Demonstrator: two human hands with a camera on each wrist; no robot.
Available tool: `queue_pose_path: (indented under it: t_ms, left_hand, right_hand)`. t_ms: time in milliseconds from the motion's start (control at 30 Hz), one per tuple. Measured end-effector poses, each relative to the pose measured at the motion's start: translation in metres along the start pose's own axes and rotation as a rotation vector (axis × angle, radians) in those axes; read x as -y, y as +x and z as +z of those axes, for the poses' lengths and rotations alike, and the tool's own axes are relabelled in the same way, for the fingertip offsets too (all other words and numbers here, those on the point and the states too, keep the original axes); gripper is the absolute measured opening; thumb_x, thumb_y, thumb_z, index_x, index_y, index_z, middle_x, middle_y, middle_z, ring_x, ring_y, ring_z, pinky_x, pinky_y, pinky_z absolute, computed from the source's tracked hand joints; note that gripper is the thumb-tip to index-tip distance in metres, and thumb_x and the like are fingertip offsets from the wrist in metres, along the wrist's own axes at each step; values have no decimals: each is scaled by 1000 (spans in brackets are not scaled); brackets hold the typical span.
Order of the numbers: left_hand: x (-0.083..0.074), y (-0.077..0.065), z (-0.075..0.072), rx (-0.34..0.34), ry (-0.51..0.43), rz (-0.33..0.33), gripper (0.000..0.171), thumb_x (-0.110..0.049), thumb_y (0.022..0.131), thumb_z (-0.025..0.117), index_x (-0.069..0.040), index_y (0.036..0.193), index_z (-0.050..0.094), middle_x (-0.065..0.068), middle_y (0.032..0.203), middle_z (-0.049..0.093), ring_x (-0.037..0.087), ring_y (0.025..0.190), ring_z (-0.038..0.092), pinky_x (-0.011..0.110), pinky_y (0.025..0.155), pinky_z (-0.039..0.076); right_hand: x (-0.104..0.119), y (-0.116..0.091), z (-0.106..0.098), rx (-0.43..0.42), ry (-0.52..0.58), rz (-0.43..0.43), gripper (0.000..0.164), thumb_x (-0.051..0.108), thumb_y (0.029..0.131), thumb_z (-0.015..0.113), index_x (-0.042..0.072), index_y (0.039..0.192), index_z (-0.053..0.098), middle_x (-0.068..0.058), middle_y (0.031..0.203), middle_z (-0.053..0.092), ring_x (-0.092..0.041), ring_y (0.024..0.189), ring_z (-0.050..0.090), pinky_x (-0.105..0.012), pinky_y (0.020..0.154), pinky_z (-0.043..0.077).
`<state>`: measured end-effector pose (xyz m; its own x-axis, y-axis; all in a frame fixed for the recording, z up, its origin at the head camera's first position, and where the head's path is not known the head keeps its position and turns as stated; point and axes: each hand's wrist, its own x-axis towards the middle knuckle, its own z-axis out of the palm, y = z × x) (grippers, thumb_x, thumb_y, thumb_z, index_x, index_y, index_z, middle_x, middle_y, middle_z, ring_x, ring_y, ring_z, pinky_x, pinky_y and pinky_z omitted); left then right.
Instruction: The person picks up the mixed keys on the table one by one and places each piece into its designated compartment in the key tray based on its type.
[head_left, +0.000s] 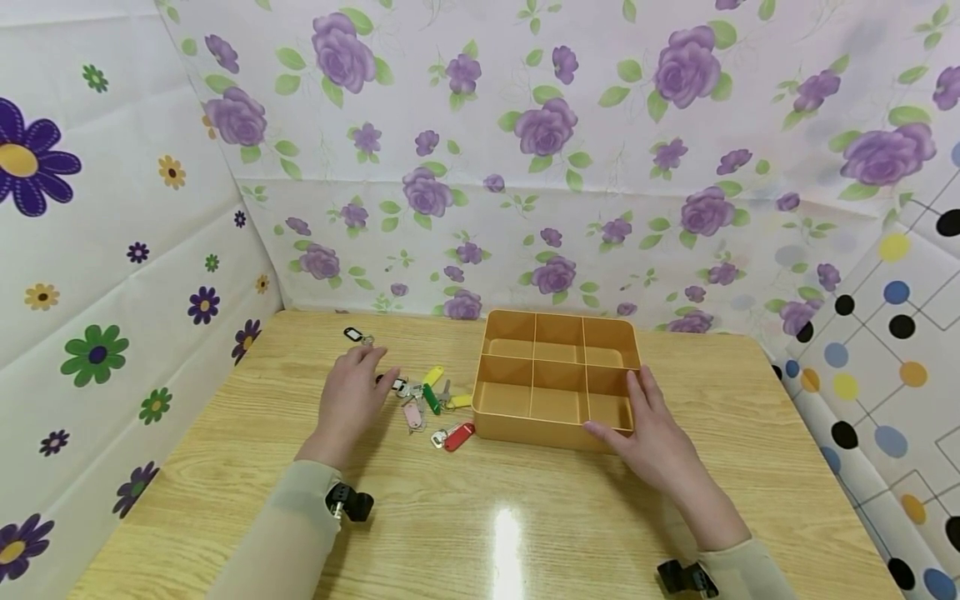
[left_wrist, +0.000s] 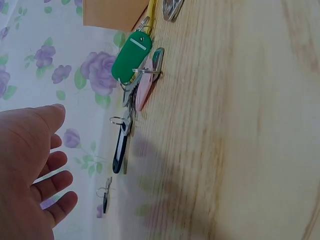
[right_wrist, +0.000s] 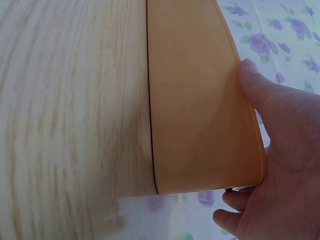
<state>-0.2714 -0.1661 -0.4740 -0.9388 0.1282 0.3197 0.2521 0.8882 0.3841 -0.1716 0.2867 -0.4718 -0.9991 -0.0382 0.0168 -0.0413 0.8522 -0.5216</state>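
Observation:
My left hand (head_left: pixel 351 396) hovers with relaxed fingers, palm empty, beside a small pile of keys with plastic tags. Nearest its thumb lies a black key tag (head_left: pixel 400 384); another black key tag (head_left: pixel 352 334) sits apart, beyond the fingertips. The pile also has a green tag (left_wrist: pixel 131 57), a pink tag (head_left: pixel 412 415) and yellow tags (head_left: pixel 433 377), with a red tag (head_left: pixel 459 437) at its front. My right hand (head_left: pixel 660 437) holds the near right corner of a tan divided organizer box (head_left: pixel 525 429), thumb on the front rim, fingers along the right side.
The box has several open compartments in two rows, with low dividers. It stands toward the back of the wood-grain table (head_left: pixel 420 517). A flowered cloth (head_left: pixel 480 208) hangs behind the table, and patterned cloths rise at both sides.

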Motion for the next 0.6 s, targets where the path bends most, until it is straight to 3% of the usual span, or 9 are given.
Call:
queue_pose_path:
  t_ms: [600]
  left_hand:
    - [17,2,9,110,-33,-12,53,-29,111,71,2,153,61,30,153,58,53,142,51,68,120,39]
  right_hand:
    - [-1,0,1,-9,-8,-13,120,75,103,62,0,175,2,-20,182,-12,-60,157,27,-74,105,49]
